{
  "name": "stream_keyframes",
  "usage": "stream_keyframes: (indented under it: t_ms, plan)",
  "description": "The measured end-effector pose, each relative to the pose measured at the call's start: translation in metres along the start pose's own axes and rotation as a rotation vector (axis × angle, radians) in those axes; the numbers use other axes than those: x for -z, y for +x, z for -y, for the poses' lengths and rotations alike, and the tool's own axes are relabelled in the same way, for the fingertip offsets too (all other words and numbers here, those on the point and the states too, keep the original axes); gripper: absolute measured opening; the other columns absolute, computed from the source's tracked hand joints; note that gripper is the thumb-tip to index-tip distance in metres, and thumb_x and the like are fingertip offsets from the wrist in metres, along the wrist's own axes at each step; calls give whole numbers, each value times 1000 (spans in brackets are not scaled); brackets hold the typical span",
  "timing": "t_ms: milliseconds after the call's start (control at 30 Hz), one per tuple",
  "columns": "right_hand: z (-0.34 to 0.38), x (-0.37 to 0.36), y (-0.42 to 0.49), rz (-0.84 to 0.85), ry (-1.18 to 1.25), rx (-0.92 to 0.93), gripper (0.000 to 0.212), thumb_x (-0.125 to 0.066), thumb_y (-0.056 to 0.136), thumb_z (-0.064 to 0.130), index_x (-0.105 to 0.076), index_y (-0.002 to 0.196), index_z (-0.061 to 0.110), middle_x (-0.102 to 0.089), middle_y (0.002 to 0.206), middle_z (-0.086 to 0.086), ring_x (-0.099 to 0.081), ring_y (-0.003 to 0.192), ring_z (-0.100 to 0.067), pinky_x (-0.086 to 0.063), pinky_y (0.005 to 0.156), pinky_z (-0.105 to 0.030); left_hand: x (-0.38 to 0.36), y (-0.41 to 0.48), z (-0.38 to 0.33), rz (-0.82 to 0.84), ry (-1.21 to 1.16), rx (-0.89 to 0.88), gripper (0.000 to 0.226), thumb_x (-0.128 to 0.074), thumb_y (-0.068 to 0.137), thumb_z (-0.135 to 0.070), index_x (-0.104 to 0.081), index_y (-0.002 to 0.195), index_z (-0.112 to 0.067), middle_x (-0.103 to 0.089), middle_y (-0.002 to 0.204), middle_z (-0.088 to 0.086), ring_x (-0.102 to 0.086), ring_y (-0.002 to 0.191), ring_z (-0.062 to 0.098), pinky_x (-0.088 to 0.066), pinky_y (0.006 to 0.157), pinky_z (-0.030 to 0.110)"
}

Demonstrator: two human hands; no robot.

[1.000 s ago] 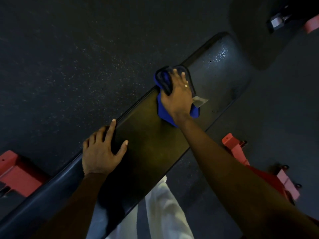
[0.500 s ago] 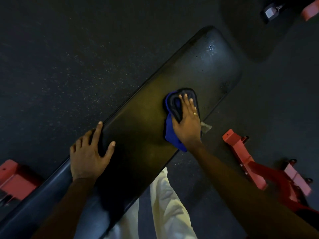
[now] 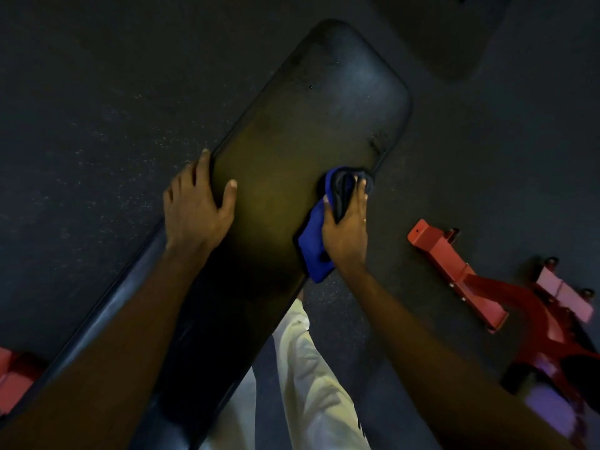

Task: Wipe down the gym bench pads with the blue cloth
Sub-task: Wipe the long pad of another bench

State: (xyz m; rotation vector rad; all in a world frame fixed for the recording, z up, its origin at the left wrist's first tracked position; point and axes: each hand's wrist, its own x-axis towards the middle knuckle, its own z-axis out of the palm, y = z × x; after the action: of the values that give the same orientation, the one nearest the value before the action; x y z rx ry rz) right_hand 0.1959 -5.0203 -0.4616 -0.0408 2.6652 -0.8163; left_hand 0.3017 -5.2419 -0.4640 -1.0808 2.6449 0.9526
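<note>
Blue cloth (image 3: 313,251) in right hand (image 3: 347,230)

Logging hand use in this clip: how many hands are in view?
2. The left hand rests on the bench pad at its left edge, thumb on top. The right hand holds the blue cloth against the pad's right edge. No other hand shows.

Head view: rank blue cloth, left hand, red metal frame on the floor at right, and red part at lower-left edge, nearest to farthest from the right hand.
1. Blue cloth, in the right hand's grip, on the black bench pad's edge.
2. Left hand, across the pad, and red metal frame, floor at right: too close to call.
3. Red part, lower-left edge.
</note>
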Motion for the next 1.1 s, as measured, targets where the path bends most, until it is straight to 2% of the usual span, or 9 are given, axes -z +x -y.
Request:
stream_keyframes:
  t_ms: [133,233,333,433,533,700,900,1033,1100]
  plan:
    - [4,12,42,-69,23,-82,79,-54,101,46,-9,163,25,-12,170,0,-27,152,-30,-33,118,-55,-12,18,-20,-52,147,30,78,-33,102,-63,-21,160,-13,-43,153,21,-40,140,40,-31,112,58]
    - [16,25,81,-139,30,-166,77,-53,102,46,-12,162,21,-15,170,-2,-40,145,-32,-37,113,-49,-14,15,-18,-78,165,36,76,-32,102,-63,-23,160,-14,-44,152,21,-40,140,40,-30,113,59]
    - [15,28,78,-117,6,-119,77,-53,102,46,-13,163,21,-11,170,-1,-27,152,-29,-34,116,-51,-15,18,-20,-82,165,51,74,-33,102,-62,-28,158,-13,-47,149,22,-43,137,41,-33,112,59]
    - [3,25,46,65,-165,132,78,-57,100,38,-13,162,22,-10,170,0,-6,157,-23,-21,122,-50,-18,18,-20,-107,165,59,72,-32,103,-61,-30,156,-13,-49,146,22,-46,133,41,-36,110,59]
    - [-9,37,59,121,-336,324,77,-58,98,34,-16,162,21,-15,170,-3,-7,157,-23,-10,127,-52,-19,18,-19,-104,167,63,71,-32,103,-60,-31,156,-12,-50,145,22,-48,131,41,-38,109,57]
    - [21,35,105,43,-356,207,78,-57,99,36,-15,162,22,-11,170,-3,-5,157,-28,-12,127,-52,-20,20,-17,-95,186,89,74,-27,102,-62,-29,158,-13,-50,147,20,-48,132,39,-39,109,57]
    - [31,41,125,267,-531,676,77,-59,93,30,-23,161,27,-20,169,0,-18,156,-27,-14,127,-49,-17,21,-20,-81,166,103,76,-28,101,-62,-29,158,-12,-50,146,21,-50,131,37,-43,107,54]
    - [59,34,160,175,-475,490,72,-56,98,36,-22,161,27,-16,169,1,-13,156,-26,-13,126,-48,-17,20,-21,-80,165,99,73,-30,102,-61,-32,157,-12,-53,142,20,-52,127,37,-46,103,54]
    - [74,24,153,182,-496,528,73,-58,97,37,-23,161,26,-17,169,-1,-14,156,-28,-15,126,-48,-18,22,-21,-80,156,98,73,-30,102,-60,-32,156,-12,-53,142,20,-52,126,37,-45,103,53]
